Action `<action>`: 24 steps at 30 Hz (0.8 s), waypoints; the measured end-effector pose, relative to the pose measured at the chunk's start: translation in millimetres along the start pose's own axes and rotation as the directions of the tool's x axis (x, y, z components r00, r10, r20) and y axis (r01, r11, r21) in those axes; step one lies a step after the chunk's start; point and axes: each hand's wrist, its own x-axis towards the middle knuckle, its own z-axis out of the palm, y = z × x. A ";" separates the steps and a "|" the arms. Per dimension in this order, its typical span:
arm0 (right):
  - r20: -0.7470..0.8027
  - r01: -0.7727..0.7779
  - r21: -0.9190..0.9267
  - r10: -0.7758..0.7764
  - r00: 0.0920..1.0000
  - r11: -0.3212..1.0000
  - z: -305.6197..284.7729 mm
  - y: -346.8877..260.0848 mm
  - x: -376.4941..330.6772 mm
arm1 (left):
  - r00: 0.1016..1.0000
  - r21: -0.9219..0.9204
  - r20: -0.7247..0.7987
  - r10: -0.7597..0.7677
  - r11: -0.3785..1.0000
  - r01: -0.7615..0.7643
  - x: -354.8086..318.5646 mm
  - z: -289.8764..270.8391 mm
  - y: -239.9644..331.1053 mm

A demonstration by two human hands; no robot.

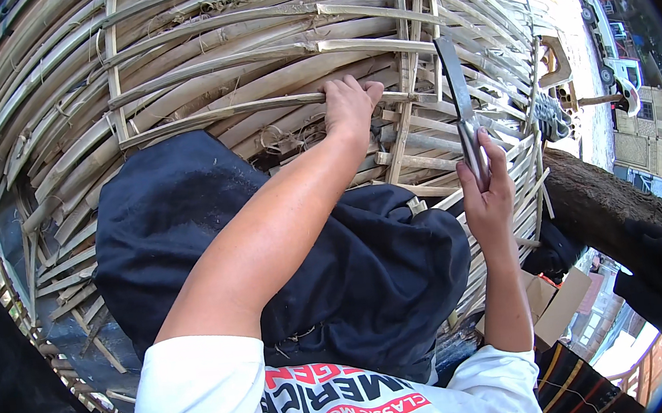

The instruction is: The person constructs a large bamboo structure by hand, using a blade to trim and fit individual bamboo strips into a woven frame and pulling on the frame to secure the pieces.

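Knife (pixel 463 116) in right hand (pixel 493 197); bamboo strip (pixel 272 103) in left hand (pixel 350 108).
Right hand, at 3 o'clock, grasps the handle (pixel 470 143); blade (pixel 450 69) points toward 12. Left-hand fingers curl over the strip, which spans 10 to 12 o'clock. Dark cloth (pixel 165 204) lies from 6 to 10.

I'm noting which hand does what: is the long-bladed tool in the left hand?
No, the right hand holds the long-bladed tool, while the left hand is at a bamboo strip.
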 end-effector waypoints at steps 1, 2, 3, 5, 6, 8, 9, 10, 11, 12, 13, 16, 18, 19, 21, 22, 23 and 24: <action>-0.088 0.161 -0.087 -0.169 0.982 0.983 5.4 6.8 -2.8 | 1.000 -0.020 0.020 0.006 1.000 -0.005 -0.1 -1.5 0.6; 0.077 0.030 -0.250 -0.012 0.997 0.968 7.3 6.7 -6.3 | 0.999 -0.039 0.041 0.011 0.999 -0.009 -0.3 -3.0 0.9; 0.295 -0.094 -0.419 0.233 0.927 0.903 9.8 3.9 -2.7 | 0.999 -0.043 0.038 0.004 0.999 -0.002 0.4 -1.5 0.1; 0.299 -0.099 -0.377 0.223 0.928 0.921 5.3 -13.8 3.5 | 0.999 -0.075 0.041 -0.014 0.997 0.017 1.6 1.4 -0.9; 0.231 -0.047 -0.290 0.117 0.966 0.956 4.4 -18.9 2.7 | 0.998 -0.096 0.059 -0.008 0.995 0.013 -0.3 1.2 0.9; 0.007 0.059 -0.143 -0.059 0.998 0.988 14.3 -17.5 0.8 | 0.998 -0.083 0.058 -0.005 0.996 0.010 -0.9 2.8 -0.3; 0.014 0.054 -0.145 -0.053 0.999 0.988 19.1 -10.4 -1.0 | 0.999 -0.067 0.043 0.011 0.998 -0.008 -1.2 2.3 -1.1; 0.168 -0.042 -0.284 0.092 0.981 0.958 18.1 -1.5 -2.9 | 0.999 -0.108 0.041 -0.003 0.994 0.007 2.9 3.7 1.3; 0.294 -0.111 -0.428 0.254 0.921 0.897 15.7 1.9 -5.2 | 0.999 -0.119 0.040 0.008 0.993 -0.003 1.3 5.0 8.0; 0.305 -0.107 -0.470 0.276 0.912 0.876 8.6 -8.6 0.5 | 0.999 -0.125 0.051 0.007 0.992 0.000 1.6 4.2 10.6; 0.305 -0.054 -0.415 0.195 0.932 0.908 2.3 -14.0 -1.6 | 0.997 -0.118 0.078 -0.020 0.993 0.029 -1.5 5.3 5.8; -0.031 0.074 -0.175 -0.081 0.996 0.982 13.2 -6.4 -2.0 | 0.998 -0.098 0.055 -0.028 0.995 0.033 -0.6 4.5 -1.0; 0.167 0.034 -0.362 0.029 0.986 0.932 22.1 12.3 -5.0 | 0.997 -0.161 0.070 -0.023 0.986 0.034 3.5 3.0 -0.7; 0.297 -0.069 -0.392 0.198 0.934 0.917 21.7 12.8 -3.0 | 0.998 -0.165 0.059 -0.019 0.986 0.029 4.9 1.0 2.1; 0.263 -0.056 -0.363 0.160 0.951 0.930 4.9 -8.6 -8.7 | 0.993 -0.200 0.115 0.023 0.980 0.001 -1.4 0.0 4.8; 0.109 0.011 -0.255 0.017 0.994 0.967 13.7 -5.4 -8.3 | 0.995 -0.161 0.096 0.017 0.987 -0.002 -1.0 0.1 1.7; -0.064 0.096 -0.157 -0.107 0.992 0.983 25.2 3.3 -7.4 | 0.994 -0.158 0.108 0.014 0.987 0.004 -1.0 1.6 -2.4; -0.119 0.160 -0.248 -0.194 0.974 0.955 38.3 7.5 -8.9 | 0.996 -0.166 0.092 -0.002 0.986 0.017 1.3 1.8 -2.9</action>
